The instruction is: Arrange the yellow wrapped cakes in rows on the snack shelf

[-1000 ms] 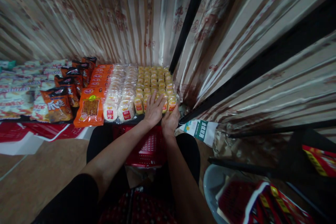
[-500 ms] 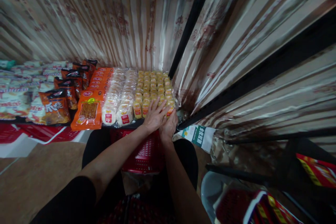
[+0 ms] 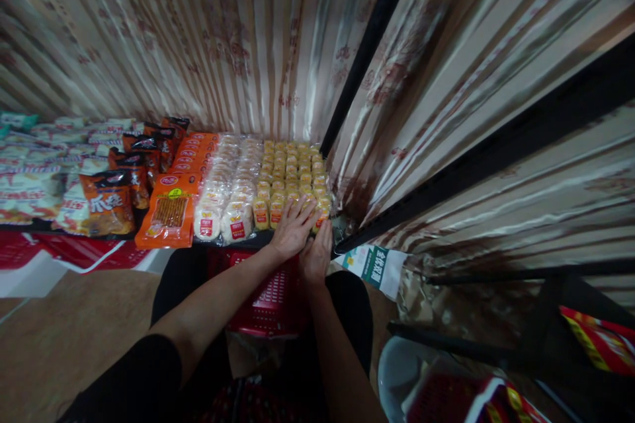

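Left hand (image 3: 294, 230) lay palm down, grip wide, fingers spread over the front of the small yellow plastic-wrapped packets (image 3: 295, 168), which stood in rows at the right end of the black shelf (image 3: 260, 238). Right hand (image 3: 316, 256) sat just beside it at the front right corner; whether its grip was closed on a packet could not be told (the palm faced away). Step in hand, as judged: squaring the front row; the next move seemed to call for light, even pressure. White round clear-wrapped packets (image 3: 234, 188) bounded the left side, a slim black post (image 3: 364, 56) the back right corner, a pleated beige curtain (image 3: 238, 46) the back edge. Room for moving lay above and forward, over a red plastic basket (image 3: 265, 317).
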Tool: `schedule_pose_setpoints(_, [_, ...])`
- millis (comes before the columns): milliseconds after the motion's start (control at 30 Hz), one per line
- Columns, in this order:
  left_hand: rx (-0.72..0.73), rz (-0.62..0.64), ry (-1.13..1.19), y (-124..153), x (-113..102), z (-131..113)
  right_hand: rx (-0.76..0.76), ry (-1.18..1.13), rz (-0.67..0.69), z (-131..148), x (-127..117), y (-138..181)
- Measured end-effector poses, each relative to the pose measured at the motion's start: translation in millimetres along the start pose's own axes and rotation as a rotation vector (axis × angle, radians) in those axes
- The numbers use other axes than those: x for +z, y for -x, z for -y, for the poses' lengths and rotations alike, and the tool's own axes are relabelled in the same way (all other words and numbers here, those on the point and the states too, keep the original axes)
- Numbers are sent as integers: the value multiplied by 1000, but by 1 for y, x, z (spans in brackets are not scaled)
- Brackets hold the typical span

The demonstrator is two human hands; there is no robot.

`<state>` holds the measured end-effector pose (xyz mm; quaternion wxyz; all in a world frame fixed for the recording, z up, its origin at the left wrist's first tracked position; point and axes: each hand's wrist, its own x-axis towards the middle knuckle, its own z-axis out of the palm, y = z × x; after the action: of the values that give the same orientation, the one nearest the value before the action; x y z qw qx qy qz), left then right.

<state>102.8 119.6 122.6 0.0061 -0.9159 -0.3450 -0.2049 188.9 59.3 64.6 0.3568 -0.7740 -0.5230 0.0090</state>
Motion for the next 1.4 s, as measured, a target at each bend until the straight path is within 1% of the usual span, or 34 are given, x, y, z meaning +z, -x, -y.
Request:
schedule_pose_setpoints(100, [2,12,-5,0,-3,-2,-1,0,26,4,-5,-2])
schedule_pose_setpoints(233, [-5,-10,-5,1,-8,-3,20,40,52,16,-18,2])
schedule_pose_setpoints(333, [-51,-38,-10,3,-12,-2,-3,87,102,28,-30,6])
schedule_pose_setpoints(433, [-122,-85,-11,3,-16,4,-60,87,70,39,-38,-1])
schedule_pose_setpoints(533, [-175,-137,-18,-1,-19,12,-110,91,-16,51,-42,-26])
schedule_pose_setpoints(567, [-184,-149,-21,-4,-20,16,-129,98,-33,55,-43,-39])
schedule_pose_setpoints(600, [-192,-158,-24,-7,-21,19,-156,117,-23,61,-43,-53])
schedule_pose_setpoints(667, [-209,-162,-31,-17,-23,27,-185,184,12,72,-42,-82])
schedule_pose_setpoints(733, [-235,-152,-37,-28,-26,35,-178,257,53,83,-39,-110])
schedule_pose_setpoints(867, [-343,-83,-42,-51,-33,57,-133,340,218,97,-28,-151])
schedule_pose_setpoints(967, [-389,2,-31,-69,-35,75,-68,357,317,97,-18,-169])
schedule_pose_setpoints(1033, [-392,68,-26,-82,-34,87,-52,377,338,96,-13,-178])
schedule_pose_setpoints(1133, [-409,144,-16,-102,-31,101,-75,430,342,96,-7,-190])
schedule_pose_setpoints(1200, [-395,147,-14,-114,-28,109,-101,458,351,98,-3,-199])
schedule_pose_setpoints(1300, [-377,115,-20,-124,-22,120,-128,481,373,99,4,-213])
schedule_pose_setpoints(1400, [-412,123,-13,-129,-15,130,-144,497,400,100,10,-225])
